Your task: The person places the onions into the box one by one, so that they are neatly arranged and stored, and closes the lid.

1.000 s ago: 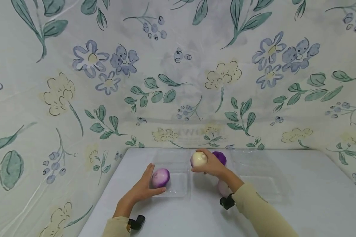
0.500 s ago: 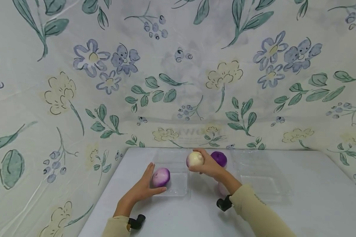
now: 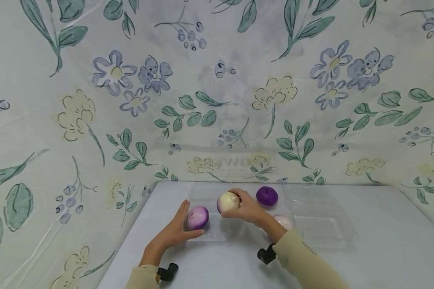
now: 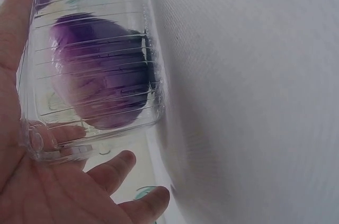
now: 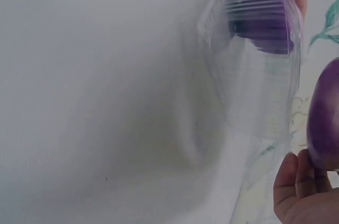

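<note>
Two onions matter most in the head view: the purple-and-white onion point(image 3: 197, 218) in the clear tray point(image 3: 216, 233), toward its 9 o'clock side, and the pale-topped onion point(image 3: 228, 203), at roughly 2 o'clock from it, that my right hand point(image 3: 247, 209) grips. If I release high, I judge, mine could knock its neighbour or bounce off the rim and roll. My sleeve point(image 3: 298, 255) is another risk: the forearm partly hides a whitish onion point(image 3: 283, 220), at 5 o'clock from a dark purple onion point(image 3: 267, 196), and a dropped elbow might nudge it toward the second tray point(image 3: 316, 233), farther toward 4 o'clock. My left hand point(image 3: 171, 233) lies at the tray's 9 o'clock side, fingers stretched toward 1, thumb toward 3; my right reaches in from 4.

In the left wrist view, the tray sits toward 10 o'clock, its corner by my palm, with loose fingertips point(image 4: 125, 159) near 7. That is bracing, not clamping, so a sideways push could slide the light plastic across the tabletop point(image 4: 254, 97).

In the right wrist view, my held onion is cut off at 3 o'clock, curled fingers beneath it. How high it hangs I can't tell; smooth skin might slip if I loosen early.
</note>
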Available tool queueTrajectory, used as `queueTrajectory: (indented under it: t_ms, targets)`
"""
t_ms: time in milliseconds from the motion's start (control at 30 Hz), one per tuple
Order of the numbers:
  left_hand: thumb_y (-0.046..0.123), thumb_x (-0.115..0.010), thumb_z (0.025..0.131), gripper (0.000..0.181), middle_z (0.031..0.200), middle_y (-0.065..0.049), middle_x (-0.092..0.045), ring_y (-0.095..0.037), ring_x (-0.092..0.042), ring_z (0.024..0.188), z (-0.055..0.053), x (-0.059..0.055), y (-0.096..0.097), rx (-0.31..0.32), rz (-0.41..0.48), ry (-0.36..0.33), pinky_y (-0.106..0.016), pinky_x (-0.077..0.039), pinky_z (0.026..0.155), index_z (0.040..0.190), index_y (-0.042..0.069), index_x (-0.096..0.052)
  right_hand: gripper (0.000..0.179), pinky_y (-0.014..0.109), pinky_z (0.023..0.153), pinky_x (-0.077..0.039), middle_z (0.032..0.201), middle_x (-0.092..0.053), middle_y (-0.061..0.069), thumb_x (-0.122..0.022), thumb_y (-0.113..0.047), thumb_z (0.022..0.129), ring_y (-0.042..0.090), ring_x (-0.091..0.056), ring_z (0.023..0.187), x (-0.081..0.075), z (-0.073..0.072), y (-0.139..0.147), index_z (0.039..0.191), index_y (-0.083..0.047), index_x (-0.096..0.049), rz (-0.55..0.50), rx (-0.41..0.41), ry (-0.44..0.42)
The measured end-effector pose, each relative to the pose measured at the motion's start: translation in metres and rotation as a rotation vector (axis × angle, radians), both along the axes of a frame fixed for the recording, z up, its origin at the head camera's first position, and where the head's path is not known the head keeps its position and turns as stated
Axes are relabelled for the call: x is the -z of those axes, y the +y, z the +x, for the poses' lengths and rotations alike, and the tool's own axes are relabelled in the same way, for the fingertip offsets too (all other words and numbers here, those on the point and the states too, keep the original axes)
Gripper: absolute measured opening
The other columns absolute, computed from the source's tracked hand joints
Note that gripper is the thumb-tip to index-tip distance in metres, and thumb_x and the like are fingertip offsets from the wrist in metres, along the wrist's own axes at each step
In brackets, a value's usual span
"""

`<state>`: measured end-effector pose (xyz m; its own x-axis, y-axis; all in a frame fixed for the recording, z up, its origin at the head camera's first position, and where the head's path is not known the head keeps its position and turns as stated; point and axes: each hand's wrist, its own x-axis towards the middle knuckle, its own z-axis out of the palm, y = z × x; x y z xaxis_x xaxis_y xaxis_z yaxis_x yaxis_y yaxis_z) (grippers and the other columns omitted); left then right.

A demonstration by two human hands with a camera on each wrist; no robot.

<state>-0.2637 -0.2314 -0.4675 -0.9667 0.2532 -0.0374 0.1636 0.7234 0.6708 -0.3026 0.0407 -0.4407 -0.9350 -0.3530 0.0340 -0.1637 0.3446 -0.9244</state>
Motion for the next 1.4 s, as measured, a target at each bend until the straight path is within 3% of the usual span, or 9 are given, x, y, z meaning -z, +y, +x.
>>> queueTrajectory:
  t_ms: [333,600,833,1167,1400]
  targets:
    - [0.047,-0.079,0.078,0.119,0.166,-0.022,0.003,-0.042,-0.002,0.152,-0.001,0.001,-0.002,0.0,-0.002,0.005,-0.061,-0.015,0.119,0.157,-0.001,-0.004,0.082,0.034,0.085,-0.048,0.128,-0.057,0.008,-0.087,-0.028,0.072,0.022,-0.051,0.112,0.012,0.001,-0.015,0.143,-0.012,-0.048,0.019,-0.06,0.1]
    - [0.047,-0.079,0.08,0.119,0.165,-0.023,0.005,-0.043,0.0,0.152,-0.002,0.0,-0.002,0.025,0.012,0.013,-0.061,-0.013,0.119,0.157,-0.003,-0.003,0.085,0.043,0.093,-0.05,0.134,-0.057,0.009,-0.086,-0.031,0.072,0.023,-0.054,0.116,0.016,0.004,-0.025,0.144,-0.008,-0.047,0.092,-0.1,0.166]
    - [0.047,-0.079,0.08,0.119,0.165,-0.023,0.005,-0.043,0.0,0.152,-0.001,-0.001,-0.001,0.031,0.021,0.008,-0.061,-0.013,0.12,0.157,-0.003,-0.003,0.086,0.049,0.104,-0.047,0.139,-0.057,0.014,-0.088,-0.032,0.069,0.029,-0.056,0.125,0.022,0.004,-0.03,0.14,-0.003,-0.049,0.198,-0.077,0.232]
    - [0.046,-0.078,0.08,0.118,0.165,-0.024,0.004,-0.043,-0.001,0.152,-0.001,-0.001,-0.002,0.039,0.021,0.025,-0.061,-0.013,0.12,0.156,-0.004,-0.003,0.084,0.047,0.099,-0.049,0.135,-0.058,0.011,-0.087,-0.03,0.068,0.026,-0.058,0.119,0.028,0.003,-0.034,0.138,-0.004,-0.049,0.28,-0.068,0.285]
    - [0.045,-0.079,0.08,0.118,0.165,-0.023,0.004,-0.043,-0.002,0.152,-0.002,0.001,-0.001,0.039,0.023,0.022,-0.061,-0.014,0.119,0.157,-0.003,-0.004,0.082,0.047,0.099,-0.049,0.132,-0.058,0.015,-0.09,-0.029,0.068,0.029,-0.056,0.119,0.03,0.003,-0.036,0.135,-0.001,-0.053,0.281,-0.086,0.32]
